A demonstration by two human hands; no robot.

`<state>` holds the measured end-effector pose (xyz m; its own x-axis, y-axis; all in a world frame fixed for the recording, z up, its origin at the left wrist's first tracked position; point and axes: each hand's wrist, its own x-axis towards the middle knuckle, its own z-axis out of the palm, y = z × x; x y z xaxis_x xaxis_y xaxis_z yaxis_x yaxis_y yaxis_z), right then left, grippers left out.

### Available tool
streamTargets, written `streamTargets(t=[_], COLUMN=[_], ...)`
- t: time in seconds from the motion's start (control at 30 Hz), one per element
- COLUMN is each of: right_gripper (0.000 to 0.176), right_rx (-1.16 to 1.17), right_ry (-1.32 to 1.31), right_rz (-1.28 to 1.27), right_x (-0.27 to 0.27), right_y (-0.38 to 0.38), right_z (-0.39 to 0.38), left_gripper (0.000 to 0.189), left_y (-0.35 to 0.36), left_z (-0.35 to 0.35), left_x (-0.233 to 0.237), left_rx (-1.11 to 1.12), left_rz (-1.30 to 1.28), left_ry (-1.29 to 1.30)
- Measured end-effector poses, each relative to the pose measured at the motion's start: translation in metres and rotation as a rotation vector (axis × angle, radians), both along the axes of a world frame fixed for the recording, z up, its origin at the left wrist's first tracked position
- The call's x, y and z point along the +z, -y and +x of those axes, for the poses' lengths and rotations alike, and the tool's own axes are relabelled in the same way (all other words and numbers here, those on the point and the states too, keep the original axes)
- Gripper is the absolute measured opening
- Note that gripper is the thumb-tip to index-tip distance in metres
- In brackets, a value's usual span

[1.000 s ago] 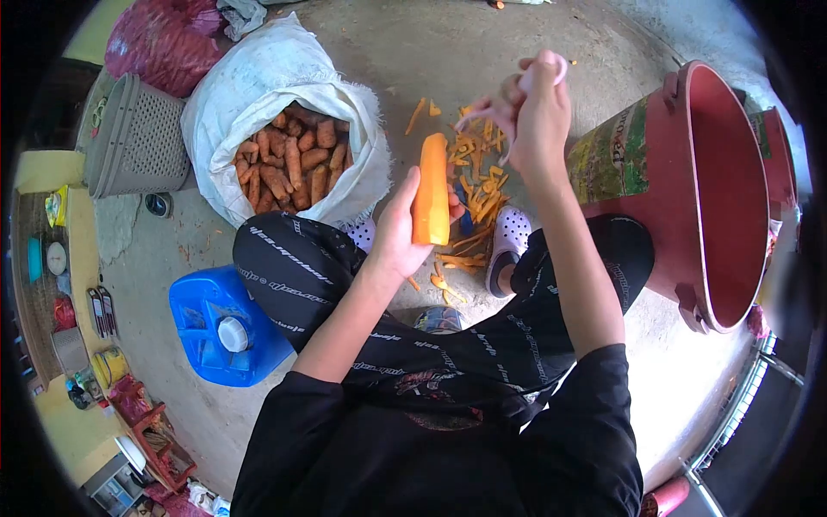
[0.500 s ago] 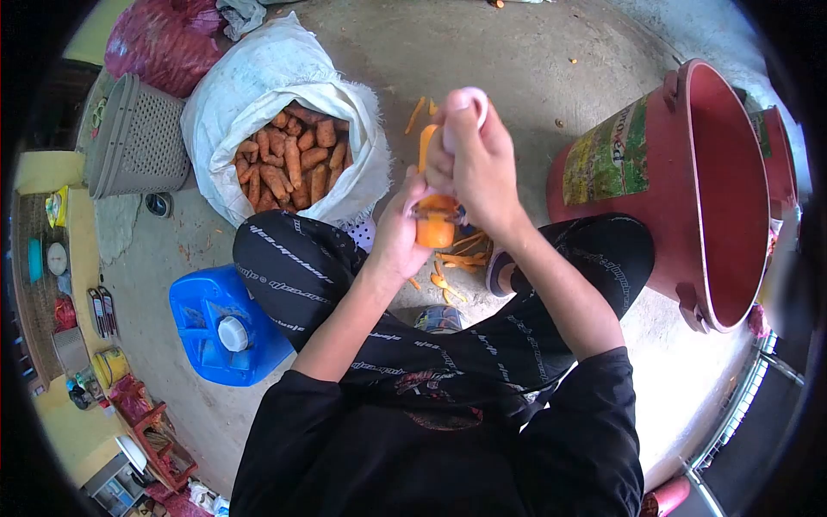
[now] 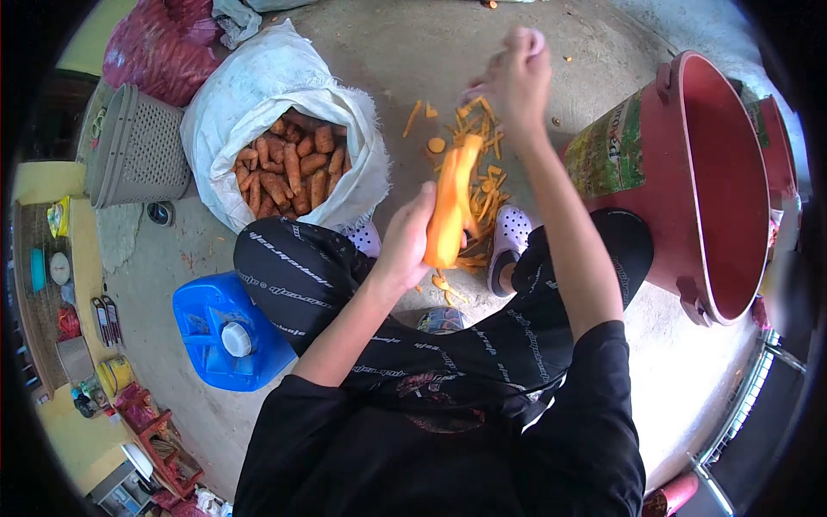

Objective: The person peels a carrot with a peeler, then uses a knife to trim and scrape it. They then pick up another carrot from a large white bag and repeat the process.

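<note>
My left hand (image 3: 403,243) grips the thick lower end of a bright orange, peeled carrot (image 3: 451,205), its narrower end pointing away from me. Farther out and to the right, my right hand (image 3: 524,90) is closed around a pale pink peeler (image 3: 536,41); motion blurs the fingers, and its blade is hard to make out. The peeler is apart from the carrot. Beneath both hands, orange peelings (image 3: 489,185) lie scattered on the concrete floor between my feet.
A white woven sack (image 3: 245,82) of unpeeled carrots (image 3: 293,164) stands at left, beside grey plastic crates (image 3: 146,151) and a red mesh bag (image 3: 159,47). A blue jerrycan (image 3: 202,332) sits by my left knee. On the right is a large red bin (image 3: 624,172).
My right hand and the peeler have moved off the carrot, outward and to the right. The carrot, still in my left hand, now tilts slightly right, and more peelings are visible below.
</note>
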<state>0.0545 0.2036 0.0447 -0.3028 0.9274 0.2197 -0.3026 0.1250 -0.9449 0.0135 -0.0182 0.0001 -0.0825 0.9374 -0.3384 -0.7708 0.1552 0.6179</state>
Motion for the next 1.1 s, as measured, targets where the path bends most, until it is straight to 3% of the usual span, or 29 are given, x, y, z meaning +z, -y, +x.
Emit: streamTargets(t=[0.07,0.17,0.27,0.47,0.6,0.67,0.73,0.87,1.1], right_gripper=[0.026,0.030,0.031,0.036,0.035,0.033,0.033,0.033,0.032], right_rx=[-0.032,0.050,0.106,0.379,0.595,0.598,0.598,0.536,0.270], right_ry=[-0.077,0.123,0.489,-0.117,-0.171,-0.142,-0.106,-0.100,-0.115], right_rz=[-0.082,-0.061,0.051,-0.459,-0.546,-0.542,-0.513,-0.556,-0.458], right_x=[-0.012,-0.008,0.004,0.047,0.045,0.044,0.039,0.034,0.008], right_y=[-0.026,-0.019,0.023,0.075,0.102,0.111,0.115,0.105,0.032], right_z=[0.012,0.019,0.014,0.019,0.023,0.021,0.018,0.015,0.001], left_gripper=[0.049,0.049,0.045,0.035,0.030,0.022,0.022,0.025,0.044], left_y=[0.000,-0.009,-0.010,-0.011,-0.008,-0.009,-0.009,-0.010,-0.009], left_z=[0.004,-0.004,-0.007,-0.013,-0.017,-0.014,-0.012,-0.002,0.008], left_x=[0.012,0.006,0.014,0.005,-0.006,0.008,0.003,0.022,0.004], left_rx=[0.080,0.143,0.186,0.283,0.258,0.238,0.275,0.269,0.087], left_rz=[-0.080,-0.015,-0.089,-0.027,0.055,0.068,0.059,-0.050,-0.039], left_ry=[0.032,0.129,-0.016,0.126,0.110,0.115,0.213,0.155,0.247])
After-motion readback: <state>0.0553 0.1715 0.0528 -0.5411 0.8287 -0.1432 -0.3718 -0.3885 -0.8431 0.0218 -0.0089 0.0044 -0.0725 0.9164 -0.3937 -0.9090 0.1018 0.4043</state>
